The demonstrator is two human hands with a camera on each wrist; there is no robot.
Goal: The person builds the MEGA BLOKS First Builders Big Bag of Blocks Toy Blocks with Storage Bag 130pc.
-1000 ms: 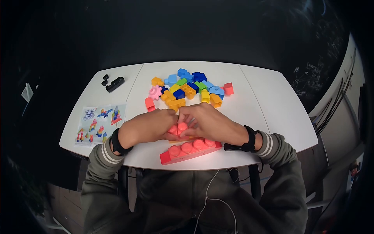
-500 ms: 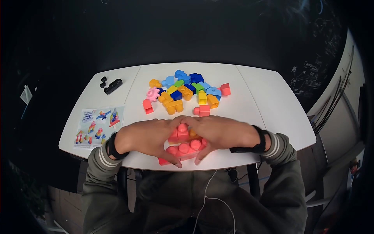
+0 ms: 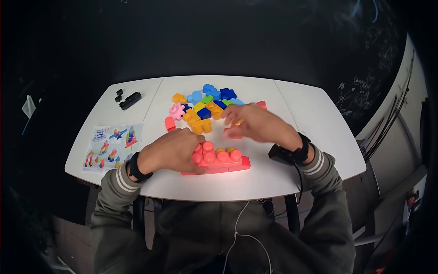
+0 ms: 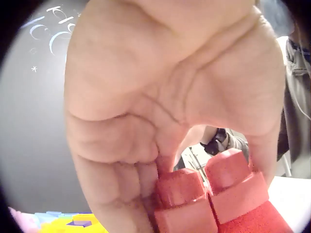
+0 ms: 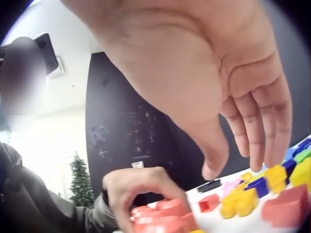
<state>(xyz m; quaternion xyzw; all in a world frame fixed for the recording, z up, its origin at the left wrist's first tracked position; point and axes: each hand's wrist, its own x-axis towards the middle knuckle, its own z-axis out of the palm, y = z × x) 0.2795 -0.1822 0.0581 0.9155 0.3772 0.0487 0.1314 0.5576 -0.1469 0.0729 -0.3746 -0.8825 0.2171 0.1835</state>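
My left hand [image 3: 171, 150] grips the left end of a red building-block assembly [image 3: 223, 163] near the table's front. Its thumb is on the near side, and its fingers go round the back. Rounded studs stand in a row on top, with orange studs [image 3: 231, 149] showing behind them. In the left wrist view, red blocks [image 4: 235, 191] sit between thumb and fingers. My right hand [image 3: 262, 124] holds nothing and reaches over the near right side of the loose blocks, fingers apart. Under its thumb lies a single red block [image 3: 235, 132], also in the right wrist view.
A pile of loose blocks [image 3: 205, 112] in blue, green, yellow and orange spreads behind the assembly. A pink gear-shaped piece [image 3: 176, 111] and a red block [image 3: 170, 123] lie at its left. The picture sheet [image 3: 112, 148] and a black object [image 3: 131, 100] are further left.
The long red row moved back against the red and orange blocks behind it. My right hand let go and swung to the loose blocks, while the left stays on the assembly's left end.
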